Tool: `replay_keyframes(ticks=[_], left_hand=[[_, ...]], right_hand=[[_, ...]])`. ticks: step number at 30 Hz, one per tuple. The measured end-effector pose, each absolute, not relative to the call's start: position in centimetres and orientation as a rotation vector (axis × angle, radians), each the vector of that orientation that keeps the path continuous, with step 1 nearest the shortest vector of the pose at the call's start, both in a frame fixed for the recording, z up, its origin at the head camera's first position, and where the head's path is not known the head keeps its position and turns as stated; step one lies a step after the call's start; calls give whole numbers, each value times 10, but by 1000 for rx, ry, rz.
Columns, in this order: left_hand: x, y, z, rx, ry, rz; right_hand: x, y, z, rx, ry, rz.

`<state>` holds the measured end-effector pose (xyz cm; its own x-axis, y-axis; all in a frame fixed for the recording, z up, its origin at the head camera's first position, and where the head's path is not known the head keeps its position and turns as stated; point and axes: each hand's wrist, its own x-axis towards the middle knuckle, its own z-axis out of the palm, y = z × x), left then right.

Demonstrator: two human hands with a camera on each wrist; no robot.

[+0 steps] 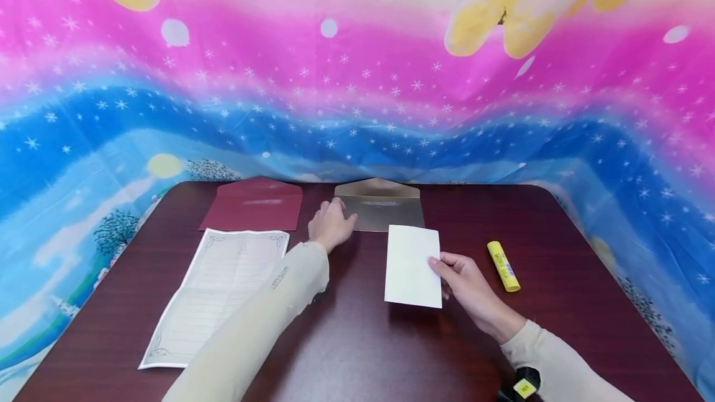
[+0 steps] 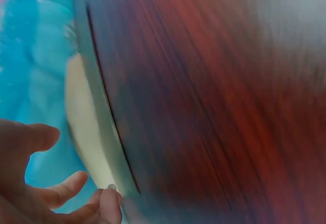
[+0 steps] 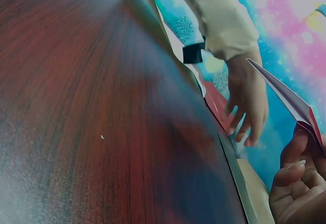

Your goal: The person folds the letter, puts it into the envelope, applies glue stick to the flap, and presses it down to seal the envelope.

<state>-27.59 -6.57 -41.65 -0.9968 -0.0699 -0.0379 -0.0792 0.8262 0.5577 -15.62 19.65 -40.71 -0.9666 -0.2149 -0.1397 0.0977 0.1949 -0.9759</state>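
Note:
My right hand (image 1: 466, 287) pinches a folded white paper (image 1: 413, 265) by its right edge, holding it above the table. Red shows along the fold of that paper (image 3: 285, 94) in the right wrist view. My left hand (image 1: 332, 225) reaches out to the left edge of a bronze-coloured envelope (image 1: 385, 213), its flap raised at the back. The fingers are loosely bent and apart; whether they touch the envelope I cannot tell. In the left wrist view, the left hand (image 2: 56, 183) holds nothing, with fingertips close by the envelope's corner.
A red envelope (image 1: 257, 206) lies flap up at the back left of the dark wooden table (image 1: 346, 352). Lined, bordered letter paper (image 1: 223, 296) is in front of it, partly under my left arm. A yellow glue stick (image 1: 503, 267) lies at the right. A patterned cloth (image 1: 357, 79) hangs behind.

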Motion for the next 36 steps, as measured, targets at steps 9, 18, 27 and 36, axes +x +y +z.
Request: replay_keyframes(ticks=[9,18,27,36], left_hand=[[-295,-73,-428,-356,2927,834],[-302,-59,-443,-477,2980,727],[-304,-57,-437,-329,3013,301],[-302,-70,-425,-316,2878,483]], right_hand=[[-155,198,-407,-92,2237,-1821],[-155,195,-408,-119,2212,-1826],[-156,196,-407,-110,2230,-1822],[-157,195,-408,-142,2224,-1820]])
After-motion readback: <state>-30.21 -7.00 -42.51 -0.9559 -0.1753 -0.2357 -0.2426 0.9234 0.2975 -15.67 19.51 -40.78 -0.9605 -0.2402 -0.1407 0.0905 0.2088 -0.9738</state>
